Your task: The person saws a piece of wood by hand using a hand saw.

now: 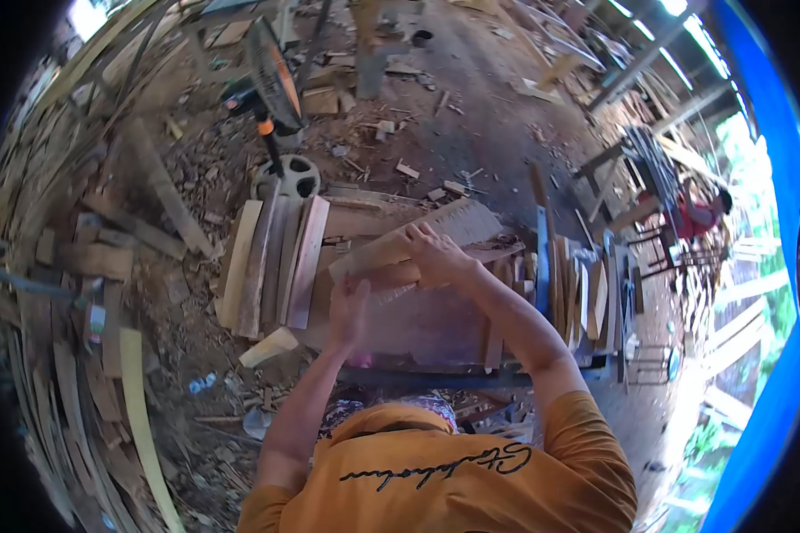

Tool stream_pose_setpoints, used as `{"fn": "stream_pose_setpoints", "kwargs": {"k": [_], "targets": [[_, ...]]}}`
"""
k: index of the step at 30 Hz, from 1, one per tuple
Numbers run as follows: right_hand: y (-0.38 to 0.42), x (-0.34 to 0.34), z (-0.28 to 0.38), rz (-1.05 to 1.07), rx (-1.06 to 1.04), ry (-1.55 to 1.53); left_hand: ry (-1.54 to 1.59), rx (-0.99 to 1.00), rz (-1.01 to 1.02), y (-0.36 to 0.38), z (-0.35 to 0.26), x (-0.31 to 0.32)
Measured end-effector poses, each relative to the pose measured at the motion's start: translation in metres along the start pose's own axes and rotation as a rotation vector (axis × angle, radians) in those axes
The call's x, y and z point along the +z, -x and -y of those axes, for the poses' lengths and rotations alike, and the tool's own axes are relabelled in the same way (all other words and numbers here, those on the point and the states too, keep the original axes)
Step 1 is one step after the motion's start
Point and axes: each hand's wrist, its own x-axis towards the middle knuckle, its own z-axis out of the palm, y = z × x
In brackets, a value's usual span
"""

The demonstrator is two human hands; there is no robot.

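A flat wooden board [462, 224] lies slanted across the workbench [427, 329], its right end farther from me. My right hand [440, 256] grips the board near its middle, with the fingers over the far edge. At the board's near left end is my left hand [349, 311], fingers stretched and thumb apart. Whether its fingertips touch the board is hard to make out. Under and beside the board lies a second reddish piece of wood [387, 277], partly hidden.
Several planks [280, 258] lie side by side left of the bench, with a short offcut [269, 347] near them. More strips [587, 293] stand stacked on the right. A fan [274, 80] stands beyond the planks. A person in red [700, 218] is at the far right.
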Motion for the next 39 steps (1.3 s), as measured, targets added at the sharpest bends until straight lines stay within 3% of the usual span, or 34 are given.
{"fn": "stream_pose_setpoints", "kwargs": {"k": [3, 7, 18, 23, 27, 31, 34, 36, 39], "targets": [[-0.025, 0.012, -0.015, 0.089, -0.056, -0.017, -0.139, -0.054, -0.135, -0.021, 0.061, -0.003], [-0.033, 0.028, -0.026, 0.090, -0.151, -0.018, -0.257, -0.082, -0.260, -0.014, 0.059, 0.009], [-0.030, 0.028, -0.030, 0.055, -0.204, -0.133, -0.282, -0.109, -0.360, -0.010, 0.046, 0.020], [-0.033, 0.027, -0.023, 0.071, -0.239, -0.155, -0.148, -0.054, -0.351, -0.021, 0.083, 0.019], [-0.037, 0.025, -0.020, 0.103, -0.272, -0.182, -0.181, -0.110, -0.376, -0.015, 0.065, 0.021], [-0.036, 0.034, -0.022, 0.034, -0.320, -0.157, -0.113, -0.037, -0.354, -0.020, 0.085, 0.016], [-0.037, 0.036, -0.019, 0.015, -0.286, -0.128, -0.103, 0.000, -0.348, -0.015, 0.076, 0.015], [-0.036, 0.035, -0.017, 0.031, -0.231, -0.109, -0.261, 0.030, -0.335, -0.003, 0.067, 0.015], [-0.037, 0.031, -0.015, 0.075, -0.212, -0.104, -0.129, 0.080, -0.226, -0.001, 0.065, 0.012]]}}
